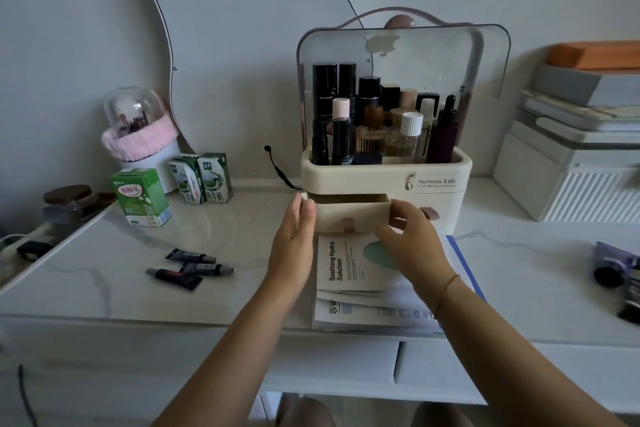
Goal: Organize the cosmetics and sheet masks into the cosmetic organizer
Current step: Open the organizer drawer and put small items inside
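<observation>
- Head view: the cream cosmetic organizer stands at the back of the marble table, its clear lid raised and its top tray packed with upright bottles.
- Its left drawer is pulled partly out — the left hand lies flat against the drawer's left side with fingers straight, and the right hand cups the right front corner, fingers curled around it.
- A stack of sheet masks lies just in front of the drawer, partly under the right hand.
- Three small dark tubes lie to the left — apart from the organizer.
</observation>
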{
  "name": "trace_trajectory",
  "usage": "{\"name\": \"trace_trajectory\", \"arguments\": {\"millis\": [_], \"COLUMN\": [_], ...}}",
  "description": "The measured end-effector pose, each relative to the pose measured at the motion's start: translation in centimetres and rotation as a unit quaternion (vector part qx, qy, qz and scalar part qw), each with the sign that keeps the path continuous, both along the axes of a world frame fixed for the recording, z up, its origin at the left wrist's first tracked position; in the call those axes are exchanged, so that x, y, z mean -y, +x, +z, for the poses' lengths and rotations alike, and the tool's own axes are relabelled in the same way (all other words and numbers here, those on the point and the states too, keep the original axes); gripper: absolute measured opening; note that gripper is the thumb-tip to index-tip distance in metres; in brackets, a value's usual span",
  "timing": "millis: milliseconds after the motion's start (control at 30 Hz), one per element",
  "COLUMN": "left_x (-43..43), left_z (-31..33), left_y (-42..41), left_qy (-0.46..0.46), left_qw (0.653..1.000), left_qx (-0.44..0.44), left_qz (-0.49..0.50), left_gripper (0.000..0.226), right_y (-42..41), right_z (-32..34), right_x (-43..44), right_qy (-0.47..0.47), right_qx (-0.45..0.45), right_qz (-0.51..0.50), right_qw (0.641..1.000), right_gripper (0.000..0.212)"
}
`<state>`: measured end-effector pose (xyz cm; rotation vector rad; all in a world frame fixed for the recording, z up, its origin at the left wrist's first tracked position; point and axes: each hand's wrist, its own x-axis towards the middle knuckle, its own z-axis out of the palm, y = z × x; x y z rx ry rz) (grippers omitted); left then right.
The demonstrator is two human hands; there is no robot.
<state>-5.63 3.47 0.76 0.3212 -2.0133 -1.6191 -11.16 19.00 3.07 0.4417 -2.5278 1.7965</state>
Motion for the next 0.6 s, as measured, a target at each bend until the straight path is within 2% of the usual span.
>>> {"name": "trace_trajectory", "arguments": {"millis": [100,233,400,600], "left_x": [0.1,0.1,0.0,0.3], "left_z": [0.1,-0.2,-0.9,-1.5], "left_y": [0.4,1.7,4.3,5.9], "left_qy": [0.019,0.041,0.054,0.032], "left_qw": [1.000,0.999,0.998,0.998], "left_qx": [-0.012,-0.032,-0.044,-0.044], "left_qz": [-0.004,0.001,-0.004,-0.018], "left_gripper": [0.072,0.070,0.054,0.075], "right_y": [-0.1,-0.1,0.7,1.7], "right_z": [0.0,-0.2,-0.5,-0.6], "right_x": [-0.8,-1.9,-3.0,-3.3], "right_qy": [-0.030,-0.030,-0.051,-0.006], "right_qx": [-0.003,0.002,-0.019,-0.053], "right_qz": [-0.006,-0.005,0.008,0.013], "right_qw": [1.000,1.000,0.999,0.999], "right_gripper": [0.028,0.018,0.024,0.021]}}
